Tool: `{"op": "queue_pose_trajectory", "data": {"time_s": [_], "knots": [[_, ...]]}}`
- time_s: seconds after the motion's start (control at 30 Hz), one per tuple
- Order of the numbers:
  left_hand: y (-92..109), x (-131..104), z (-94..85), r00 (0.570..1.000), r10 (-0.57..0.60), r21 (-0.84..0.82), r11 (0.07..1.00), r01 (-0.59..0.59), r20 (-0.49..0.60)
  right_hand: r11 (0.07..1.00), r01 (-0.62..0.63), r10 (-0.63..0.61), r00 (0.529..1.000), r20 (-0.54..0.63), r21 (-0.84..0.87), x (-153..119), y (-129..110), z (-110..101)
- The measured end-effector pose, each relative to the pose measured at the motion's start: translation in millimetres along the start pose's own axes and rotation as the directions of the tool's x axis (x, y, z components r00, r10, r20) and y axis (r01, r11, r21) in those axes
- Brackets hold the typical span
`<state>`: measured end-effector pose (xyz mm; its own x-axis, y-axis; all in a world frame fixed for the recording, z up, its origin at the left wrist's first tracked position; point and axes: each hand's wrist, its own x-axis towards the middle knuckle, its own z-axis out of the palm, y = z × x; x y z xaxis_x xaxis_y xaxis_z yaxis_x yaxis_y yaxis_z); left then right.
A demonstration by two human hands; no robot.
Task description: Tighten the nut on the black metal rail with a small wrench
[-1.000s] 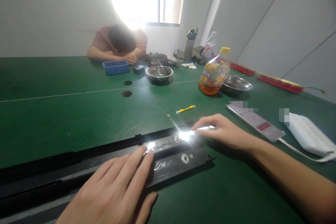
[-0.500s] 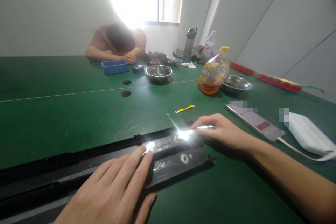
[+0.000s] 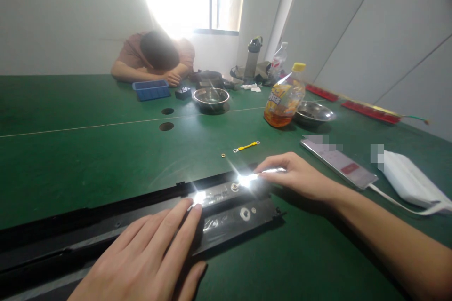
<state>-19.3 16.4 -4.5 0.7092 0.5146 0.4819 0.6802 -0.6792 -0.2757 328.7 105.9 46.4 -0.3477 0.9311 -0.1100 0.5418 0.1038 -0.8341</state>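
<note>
A long black metal frame lies slantwise on the green table, with bright glare on its inner strip. My left hand rests on it, fingers stretched out and flat. At the frame's right end my right hand pinches a thin shiny metal piece; glare hides its tip. A round metal fitting sits on the strip just left of that glare. Beyond the frame lie a small brass ring and a yellow cable with ring terminals.
A phone and a white block lie at right. Farther back are a juice bottle, metal bowls, a blue bin and red strips. Across the table a person rests their head down.
The whole view has shifted slightly, so things appear a little farther left. Both hands keep nearly the same places on the frame.
</note>
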Motion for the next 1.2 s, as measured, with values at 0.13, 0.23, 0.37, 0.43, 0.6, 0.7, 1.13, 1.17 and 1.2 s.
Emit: {"op": "queue_pose_trajectory", "data": {"time_s": [0.13, 0.23, 0.37, 0.43, 0.6, 0.7, 1.13, 1.17, 1.2], "knots": [[-0.1, -0.9, -0.4, 1.000, -0.011, 0.015, 1.000, 0.011, 0.009, 1.000, 0.008, -0.008, 1.000, 0.016, 0.008, 0.0, 0.4, 0.0], [0.0, -1.5, -1.2, 1.000, -0.018, 0.015, 1.000, 0.018, 0.001, 1.000, 0.004, -0.004, 1.000, -0.020, 0.002, 0.4, 1.1, -0.1], [0.3, -2.0, -2.2, 1.000, -0.010, 0.010, 1.000, 0.010, -0.005, 1.000, 0.011, -0.011, 1.000, 0.018, 0.007, 0.1, 0.2, -0.4], [0.3, -2.2, -2.0, 1.000, -0.005, 0.008, 1.000, 0.005, -0.005, 1.000, 0.008, -0.008, 1.000, 0.016, 0.011, -0.3, -0.5, -0.2], [-0.3, -0.8, -1.5, 1.000, -0.011, 0.008, 1.000, 0.011, 0.000, 1.000, 0.008, -0.007, 1.000, -0.025, 0.008, -0.9, 0.3, 0.0], [-0.4, 0.7, -2.2, 1.000, -0.003, 0.002, 1.000, 0.003, -0.003, 1.000, 0.021, -0.021, 1.000, 0.000, 0.012, -0.7, 0.5, 0.5], [-0.8, -4.6, 1.1, 1.000, -0.004, -0.002, 1.000, 0.004, 0.023, 0.999, 0.048, -0.048, 0.999, 0.010, 0.007, 0.1, 2.9, 0.7], [-0.7, -5.1, 1.1, 1.000, -0.003, -0.001, 1.000, 0.003, 0.022, 0.999, 0.050, -0.050, 0.999, 0.004, 0.007, 0.1, 3.5, 0.8], [-0.5, -5.5, 1.0, 1.000, -0.003, -0.002, 1.000, 0.003, 0.020, 0.999, 0.051, -0.051, 0.999, -0.003, 0.008, 0.2, 3.9, 0.8]]}}
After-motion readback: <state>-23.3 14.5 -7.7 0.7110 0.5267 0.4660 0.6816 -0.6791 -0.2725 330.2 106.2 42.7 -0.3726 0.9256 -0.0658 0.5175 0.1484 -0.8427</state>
